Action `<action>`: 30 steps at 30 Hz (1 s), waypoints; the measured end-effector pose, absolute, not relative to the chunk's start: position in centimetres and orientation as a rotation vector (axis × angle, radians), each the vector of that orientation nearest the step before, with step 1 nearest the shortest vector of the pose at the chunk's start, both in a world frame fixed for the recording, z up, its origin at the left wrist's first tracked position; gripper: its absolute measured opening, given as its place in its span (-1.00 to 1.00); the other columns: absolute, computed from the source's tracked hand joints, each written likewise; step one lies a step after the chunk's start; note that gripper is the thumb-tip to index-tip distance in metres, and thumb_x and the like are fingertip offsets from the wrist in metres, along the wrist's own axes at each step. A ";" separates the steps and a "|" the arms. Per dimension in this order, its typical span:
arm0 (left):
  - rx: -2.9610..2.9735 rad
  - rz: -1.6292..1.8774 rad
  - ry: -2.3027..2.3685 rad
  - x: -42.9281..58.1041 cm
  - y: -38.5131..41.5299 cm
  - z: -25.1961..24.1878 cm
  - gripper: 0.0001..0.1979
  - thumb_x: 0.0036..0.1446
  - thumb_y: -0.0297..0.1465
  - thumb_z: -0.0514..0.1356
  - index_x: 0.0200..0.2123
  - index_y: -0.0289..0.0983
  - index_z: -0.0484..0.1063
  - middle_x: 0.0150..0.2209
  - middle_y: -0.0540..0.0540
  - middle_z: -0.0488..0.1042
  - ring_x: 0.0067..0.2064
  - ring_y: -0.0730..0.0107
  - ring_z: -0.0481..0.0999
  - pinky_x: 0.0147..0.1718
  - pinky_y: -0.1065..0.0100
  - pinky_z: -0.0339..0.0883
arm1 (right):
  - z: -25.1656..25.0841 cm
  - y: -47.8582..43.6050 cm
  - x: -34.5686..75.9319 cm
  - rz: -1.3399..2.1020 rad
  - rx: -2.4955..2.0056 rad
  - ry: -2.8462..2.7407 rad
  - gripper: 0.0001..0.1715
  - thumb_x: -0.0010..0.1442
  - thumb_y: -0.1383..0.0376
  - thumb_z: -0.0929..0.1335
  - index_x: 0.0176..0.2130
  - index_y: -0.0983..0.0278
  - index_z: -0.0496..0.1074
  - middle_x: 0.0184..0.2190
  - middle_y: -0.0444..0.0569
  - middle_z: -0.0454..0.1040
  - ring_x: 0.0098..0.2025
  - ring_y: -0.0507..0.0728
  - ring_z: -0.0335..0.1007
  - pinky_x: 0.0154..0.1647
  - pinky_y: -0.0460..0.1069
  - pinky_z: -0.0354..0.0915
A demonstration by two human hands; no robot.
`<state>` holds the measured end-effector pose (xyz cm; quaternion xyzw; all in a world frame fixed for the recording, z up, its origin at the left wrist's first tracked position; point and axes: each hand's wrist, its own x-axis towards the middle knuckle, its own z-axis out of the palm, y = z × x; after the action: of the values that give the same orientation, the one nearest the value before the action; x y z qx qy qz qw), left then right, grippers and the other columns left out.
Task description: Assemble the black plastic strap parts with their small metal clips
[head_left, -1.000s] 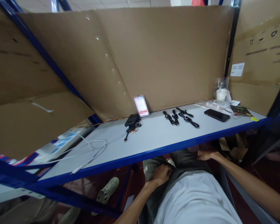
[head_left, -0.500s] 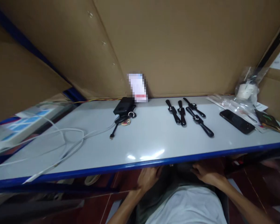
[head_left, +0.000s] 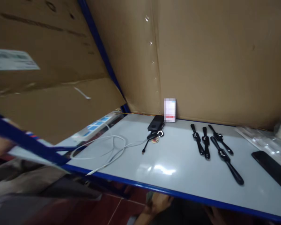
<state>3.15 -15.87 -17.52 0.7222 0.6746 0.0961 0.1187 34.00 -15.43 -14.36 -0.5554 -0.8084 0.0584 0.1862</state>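
Note:
Below the table's front edge, my left hand [head_left: 161, 202] rests near my lap, its fingers partly hidden by the table. Only a dark, blurred part of my right hand [head_left: 213, 213] shows under the same edge, further right. Neither hand touches anything on the tabletop. Above them on the white table [head_left: 178, 156] lie several black two-handled tools that look like spokeshaves [head_left: 224, 156], with silvery screws at their middles.
A black box-shaped device [head_left: 155, 123] with a short cable and a key ring [head_left: 160, 133] sits at the back. White cables [head_left: 124, 147] run to a power strip [head_left: 96, 127]. A phone [head_left: 271, 170] and plastic bags [head_left: 259, 139] lie right. Another person's arm [head_left: 0, 145] shows left.
My view has swung left, so the tabletop things appear further right and lower. My hands have slipped further out of sight, still below the table. Another person's arm has come into view.

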 end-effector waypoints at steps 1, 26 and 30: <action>2.149 0.239 1.933 3.5 -16.1 -17.6 -0.90 0.15 -0.32 0.30 -0.30 -0.20 0.61 -0.30 -0.10 0.64 -0.21 0.21 0.60 -0.19 0.30 0.49 | -14.6 -15.6 33.6 0.166 -1.555 -2.266 -0.66 0.26 0.02 0.34 -0.16 0.05 0.65 -0.35 -0.01 0.66 -0.07 0.41 0.56 0.09 0.26 0.36; 2.456 0.513 1.293 6.9 -21.9 -14.9 -0.65 0.38 -0.34 -0.01 -0.38 -0.13 0.51 -0.43 -0.11 0.59 -0.36 0.24 0.62 -0.28 0.21 0.49 | -14.7 -14.8 33.7 0.875 -1.729 -2.173 -0.54 0.24 0.17 0.29 0.07 0.16 0.54 0.07 0.08 0.56 0.22 0.34 0.35 0.29 0.22 0.22; 2.322 0.333 1.390 6.0 -20.7 -14.7 -0.71 0.37 -0.36 0.03 -0.22 -0.05 0.58 -0.19 -0.11 0.65 -0.09 0.12 0.64 -0.02 0.14 0.50 | -14.1 -14.9 34.8 0.957 -1.776 -2.147 -0.62 0.22 0.22 0.27 -0.08 0.16 0.61 -0.15 0.03 0.66 0.00 0.28 0.51 0.15 0.15 0.37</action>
<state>6.04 -20.70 -14.66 0.8332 0.4990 0.1197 0.2061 34.84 -14.92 -14.11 -0.6000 -0.7252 0.3234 0.0974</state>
